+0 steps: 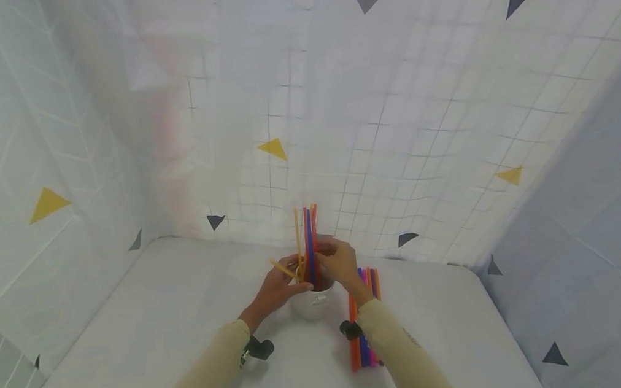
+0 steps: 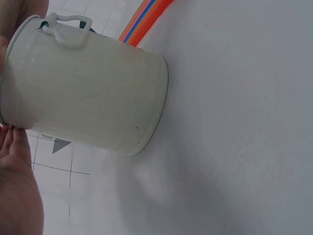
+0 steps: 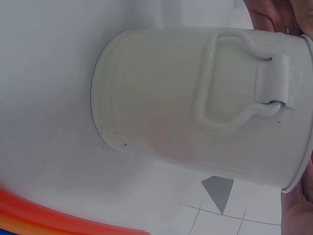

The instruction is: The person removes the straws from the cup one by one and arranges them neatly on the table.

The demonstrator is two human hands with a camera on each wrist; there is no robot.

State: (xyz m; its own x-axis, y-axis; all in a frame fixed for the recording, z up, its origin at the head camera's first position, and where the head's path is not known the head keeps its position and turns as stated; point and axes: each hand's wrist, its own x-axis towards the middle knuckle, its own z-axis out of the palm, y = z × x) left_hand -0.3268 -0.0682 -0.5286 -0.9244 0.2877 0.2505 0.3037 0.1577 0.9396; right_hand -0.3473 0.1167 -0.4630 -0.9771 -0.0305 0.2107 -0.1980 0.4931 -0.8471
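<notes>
A white metal canister [image 1: 310,307] with hinged loop handles stands upright on the table between both hands. Red, blue and orange straws [image 1: 309,231] rise out of its mouth. One yellow-orange straw [image 1: 284,269] slants out to the left. My left hand [image 1: 277,289] holds the canister's left rim, thumb across the front edge. In the left wrist view, its fingers touch the wall just below the rim. Above the right side of the mouth, my right hand [image 1: 341,264] pinches the upright straws between thumb and fingers. Their lower ends are hidden inside the canister.
A row of red, orange, blue, pink and purple straws [image 1: 368,355] lies right of the canister, partly under my right forearm. The white table [image 1: 136,357] meets patterned sheets [image 1: 423,147] at the back and sides.
</notes>
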